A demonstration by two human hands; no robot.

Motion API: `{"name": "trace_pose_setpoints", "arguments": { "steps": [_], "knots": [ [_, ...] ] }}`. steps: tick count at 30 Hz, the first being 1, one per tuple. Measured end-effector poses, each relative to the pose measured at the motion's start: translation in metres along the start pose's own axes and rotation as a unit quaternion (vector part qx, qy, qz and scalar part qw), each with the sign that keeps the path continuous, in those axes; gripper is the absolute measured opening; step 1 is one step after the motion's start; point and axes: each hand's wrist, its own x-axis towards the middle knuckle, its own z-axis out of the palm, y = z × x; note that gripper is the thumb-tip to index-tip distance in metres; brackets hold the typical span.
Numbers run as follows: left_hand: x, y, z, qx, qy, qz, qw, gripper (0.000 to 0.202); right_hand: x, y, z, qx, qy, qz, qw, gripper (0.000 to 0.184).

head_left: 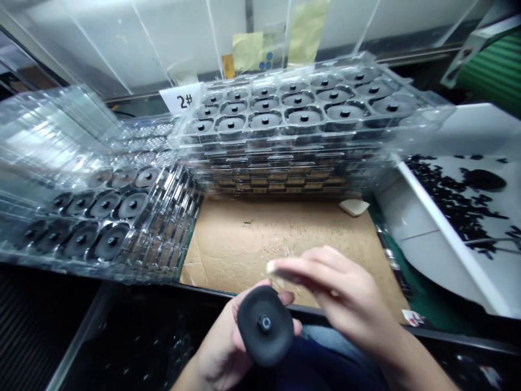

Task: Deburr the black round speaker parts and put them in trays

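My left hand (220, 342) is closed around a black part (264, 339), rounded-square and disc-like, with a short central post that has a pale ring at its tip. The post side faces up towards me. Just above and to the right, my right hand (345, 293) hovers with its fingers stretched forward, apart from the part and slightly blurred. A pale spot shows at its foremost fingertip; I cannot tell whether it is the nail or something on it. Similar black parts (265, 120) sit in the pockets of a clear plastic tray (252, 142) behind the cardboard.
Brown cardboard (236, 239) covers the bench, with a small white wedge (354, 207) on it. More stacked clear trays (163, 217) stand left. At right, a white bin (427, 212) holds many small black pieces (468, 212). A "2#" card (182, 99) stands behind.
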Motion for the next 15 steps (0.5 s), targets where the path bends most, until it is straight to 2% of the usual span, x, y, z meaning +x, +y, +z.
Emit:
{"name": "trace_pose_setpoints", "arguments": {
  "steps": [2,4,6,8,11,13,15],
  "knots": [
    [-0.005,0.0,-0.008,-0.029,-0.041,0.015,0.999,0.061,-0.022,0.019,0.011,-0.005,0.036,0.115,0.993,0.025],
    [-0.008,-0.001,-0.015,-0.045,-0.071,0.025,0.996,0.06,-0.051,0.032,0.029,0.021,0.021,0.185,0.982,0.022],
    [-0.008,-0.002,-0.019,-0.052,-0.082,0.025,0.995,0.057,-0.078,0.039,0.045,0.045,-0.024,0.2,0.979,0.022],
    [-0.006,-0.003,-0.02,-0.06,-0.089,0.021,0.994,0.055,-0.093,0.042,0.049,0.007,-0.061,0.179,0.982,0.022],
    [-0.001,-0.004,-0.018,-0.065,-0.108,0.014,0.992,0.056,-0.088,0.04,0.025,-0.081,-0.046,0.158,0.983,0.023],
    [0.002,-0.005,-0.015,-0.062,-0.115,0.011,0.991,0.057,-0.07,0.028,0.0,-0.088,0.015,0.139,0.986,0.026],
    [0.003,-0.008,-0.012,-0.047,-0.11,0.012,0.993,0.055,-0.047,0.006,-0.015,-0.068,0.079,0.076,0.992,0.029]
  ]
}}
